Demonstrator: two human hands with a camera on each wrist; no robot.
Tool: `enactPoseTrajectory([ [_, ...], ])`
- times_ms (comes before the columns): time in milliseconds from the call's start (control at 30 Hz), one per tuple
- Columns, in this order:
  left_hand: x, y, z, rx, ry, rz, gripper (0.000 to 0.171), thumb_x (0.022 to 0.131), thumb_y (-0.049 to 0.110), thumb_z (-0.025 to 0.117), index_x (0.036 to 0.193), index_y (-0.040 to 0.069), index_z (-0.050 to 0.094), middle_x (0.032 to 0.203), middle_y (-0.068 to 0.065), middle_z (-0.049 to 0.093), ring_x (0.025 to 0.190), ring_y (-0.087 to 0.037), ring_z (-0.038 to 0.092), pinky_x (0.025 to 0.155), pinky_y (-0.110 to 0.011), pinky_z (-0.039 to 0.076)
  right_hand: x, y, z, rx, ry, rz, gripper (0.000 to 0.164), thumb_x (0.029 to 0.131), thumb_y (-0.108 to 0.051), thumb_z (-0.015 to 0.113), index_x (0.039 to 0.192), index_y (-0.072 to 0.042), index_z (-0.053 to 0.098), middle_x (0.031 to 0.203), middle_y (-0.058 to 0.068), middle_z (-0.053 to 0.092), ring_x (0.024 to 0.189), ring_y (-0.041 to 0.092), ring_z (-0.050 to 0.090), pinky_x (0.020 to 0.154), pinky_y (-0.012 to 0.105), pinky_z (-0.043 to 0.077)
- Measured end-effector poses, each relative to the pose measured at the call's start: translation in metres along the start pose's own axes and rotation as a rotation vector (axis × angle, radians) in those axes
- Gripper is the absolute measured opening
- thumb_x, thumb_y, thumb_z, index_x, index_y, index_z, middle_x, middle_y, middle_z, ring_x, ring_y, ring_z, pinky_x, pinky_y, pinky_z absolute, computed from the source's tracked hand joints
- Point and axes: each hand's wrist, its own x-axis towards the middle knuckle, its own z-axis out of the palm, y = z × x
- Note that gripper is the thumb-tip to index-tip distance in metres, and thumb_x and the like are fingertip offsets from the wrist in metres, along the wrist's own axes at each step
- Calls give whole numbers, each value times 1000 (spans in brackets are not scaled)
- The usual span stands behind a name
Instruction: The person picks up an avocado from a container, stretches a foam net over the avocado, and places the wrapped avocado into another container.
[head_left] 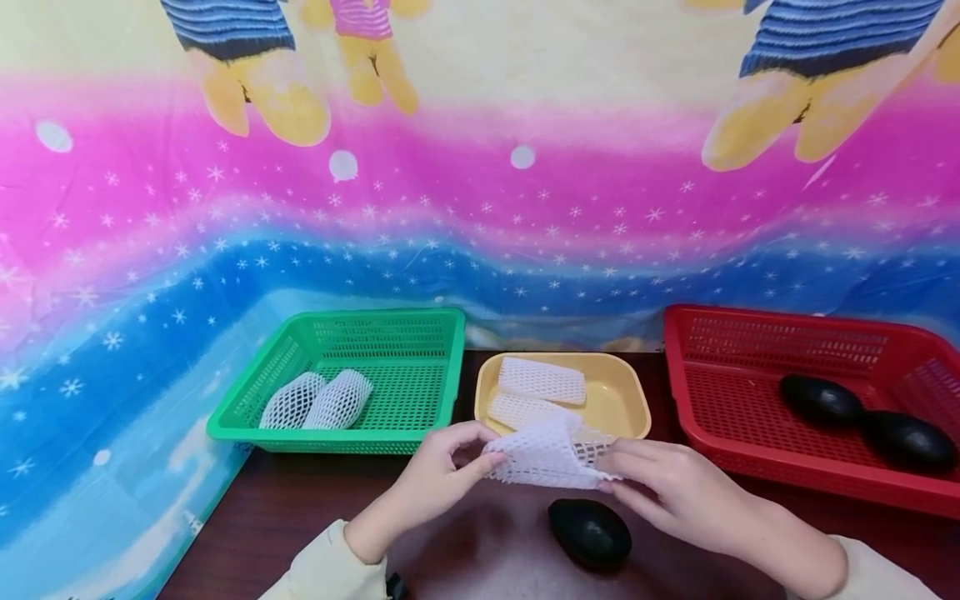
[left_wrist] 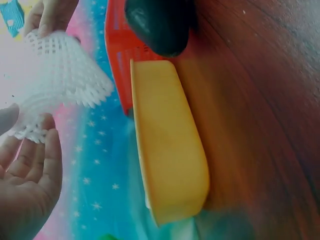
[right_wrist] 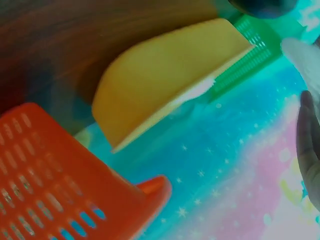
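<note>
In the head view a white foam net sleeve (head_left: pixel 536 457) is stretched sideways between both hands, above the table's front. My left hand (head_left: pixel 442 471) pinches its left end between thumb and fingers. At the sleeve's right end, where its mouth gapes, my right hand (head_left: pixel 678 496) grips the edge. Nothing fills the netting. A dark, avocado-shaped fruit (head_left: pixel 590 533) lies on the table just below the sleeve, apart from both hands. The left wrist view shows the sleeve (left_wrist: pixel 60 70) hanging between the two hands, with the fruit (left_wrist: pixel 159 25) to its right.
Behind the hands stands a yellow tray (head_left: pixel 618 408) with more flat foam sleeves (head_left: pixel 542 380). A green basket (head_left: pixel 405 400) at the left holds two net-covered pieces (head_left: pixel 337 402). Two bare dark fruits (head_left: pixel 821 400) lie in the red basket (head_left: pixel 727 400) at the right. A printed cloth hangs behind.
</note>
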Motion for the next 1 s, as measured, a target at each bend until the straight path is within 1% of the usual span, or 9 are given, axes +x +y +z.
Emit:
enactPoseTrajectory([
  [133, -2, 5, 0, 35, -74, 5, 15, 96, 20, 75, 107, 11, 73, 99, 0, 70, 84, -9, 65, 75, -32, 58, 1, -5, -5, -1, -31, -58, 26, 105, -41, 55, 113, -22, 71, 115, -4, 71, 102, 13, 68, 90, 18, 52],
  [233, -1, 7, -1, 54, -118, 9, 23, 92, 22, 79, 112, 13, 72, 103, 4, 70, 91, -10, 64, 83, -36, 56, 5, -7, -7, 37, -47, -101, 26, 108, -38, 50, 115, -21, 69, 121, -3, 69, 108, 14, 66, 96, 19, 49],
  [333, 0, 8, -1, 59, -155, 8, 30, 91, 21, 80, 119, 13, 71, 110, 3, 70, 96, -11, 62, 89, -37, 53, 8, -9, -7, 64, -57, -119, 28, 109, -36, 46, 117, -21, 68, 123, -4, 68, 111, 13, 65, 100, 20, 47],
  [433, 1, 8, 3, 61, -195, 18, 38, 91, 22, 81, 126, 15, 68, 118, 3, 68, 104, -12, 60, 95, -36, 51, 12, -10, -4, 65, -36, -135, 29, 109, -36, 45, 113, -19, 68, 120, -2, 69, 110, 14, 66, 100, 21, 47],
  [533, 2, 7, 9, 41, -215, 34, 39, 92, 21, 80, 128, 15, 68, 119, 4, 68, 106, -10, 62, 96, -35, 51, 16, -10, 1, 84, -20, -170, 27, 109, -31, 46, 112, -16, 68, 119, 0, 69, 110, 15, 67, 101, 23, 47],
  [633, 2, 5, 12, 25, -169, 51, 28, 93, 20, 78, 120, 13, 72, 111, 4, 71, 101, -8, 65, 90, -34, 55, 20, -8, 5, 121, -14, -217, 23, 108, -24, 48, 115, -14, 69, 119, 1, 69, 110, 16, 66, 101, 26, 48],
  [767, 2, 5, 11, 9, -27, 38, 15, 92, 16, 79, 104, 10, 76, 99, 0, 70, 90, -10, 66, 78, -32, 59, 21, -5, 6, 127, -7, -210, 23, 107, -27, 53, 113, -15, 72, 113, -2, 70, 104, 11, 67, 94, 25, 52],
  [867, 2, 6, 6, -20, 66, -4, 11, 90, 11, 80, 100, 9, 76, 98, -1, 68, 89, -12, 65, 77, -32, 60, 19, -2, 3, 105, 15, -189, 23, 105, -32, 58, 108, -17, 75, 106, -4, 72, 97, 8, 67, 87, 24, 55],
  [1000, 2, 6, -2, -41, 130, -37, 12, 89, 8, 81, 100, 9, 76, 99, -1, 69, 91, -15, 65, 78, -33, 60, 15, 0, -2, 65, 32, -183, 23, 104, -35, 60, 103, -19, 76, 102, -5, 72, 93, 5, 66, 84, 23, 56],
])
